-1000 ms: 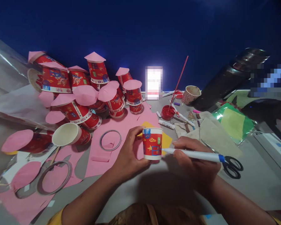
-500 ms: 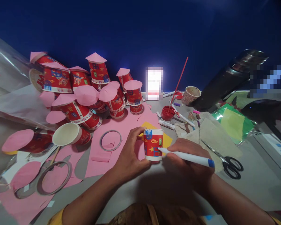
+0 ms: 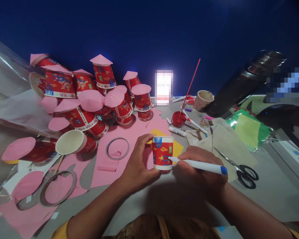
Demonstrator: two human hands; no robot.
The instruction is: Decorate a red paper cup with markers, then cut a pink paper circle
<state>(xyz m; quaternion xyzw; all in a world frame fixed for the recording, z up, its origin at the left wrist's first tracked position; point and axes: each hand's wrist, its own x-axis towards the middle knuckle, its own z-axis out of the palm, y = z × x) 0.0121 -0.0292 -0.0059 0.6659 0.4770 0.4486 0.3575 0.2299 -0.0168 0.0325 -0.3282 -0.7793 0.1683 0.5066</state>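
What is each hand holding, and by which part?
Left hand grips the red paper cup by its side; right hand holds the white marker by its barrel.

- Pixelated white patch point(image 3: 163, 87), back of table point(image 3: 269, 196): contents unreadable.
- Pixelated blue patch point(image 3: 286, 84), right: what lies under it cannot be told.
- Red cup point(image 3: 162, 152): left side hidden by left hand point(image 3: 137, 166); print too small to read.
- White marker point(image 3: 201, 165): underside hidden against right hand point(image 3: 201, 176).
- Clear plastic sheet point(image 3: 5, 99): cut off at left edge.
- Power strip point(image 3: 295, 154): cut off at right edge.

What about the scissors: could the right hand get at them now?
Probably yes: the scissors lie uncovered just beside the right hand, nothing between, though that hand is gripping a marker.
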